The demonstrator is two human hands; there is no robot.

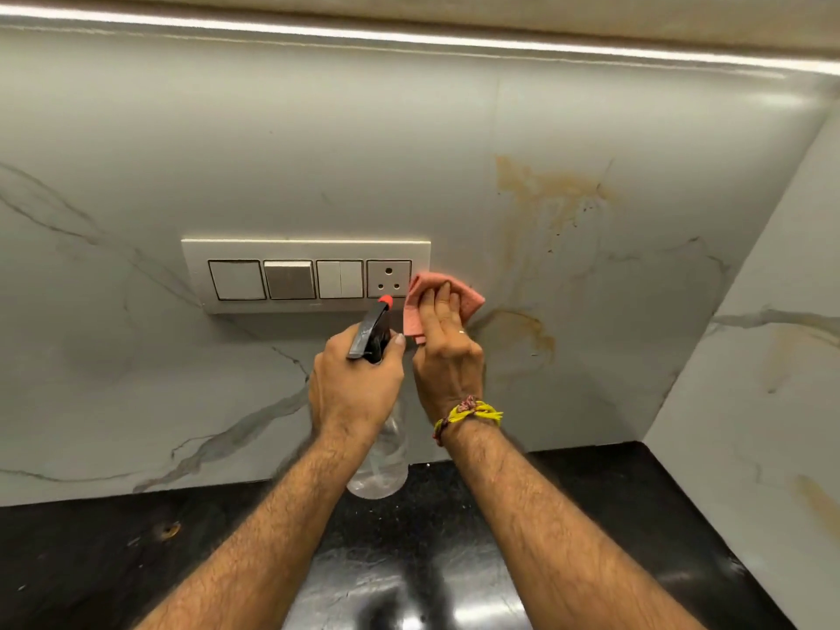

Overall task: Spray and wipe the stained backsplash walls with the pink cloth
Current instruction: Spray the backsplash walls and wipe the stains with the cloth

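My left hand [357,384] grips a clear spray bottle [379,456] by its black trigger head, whose red nozzle points up toward the switch panel. My right hand [447,352] presses the pink cloth [418,295] flat against the white marble backsplash [318,152], just right of the socket. Brownish-yellow stains [545,197] run down the wall to the right of the cloth, with another smear [527,329] lower, beside my right hand. More stains [786,352] mark the right side wall.
A white switch panel [307,275] with three switches and one socket is set in the wall left of the cloth. A black glossy countertop [136,561] runs below. A light strip [409,36] glows under the upper cabinet.
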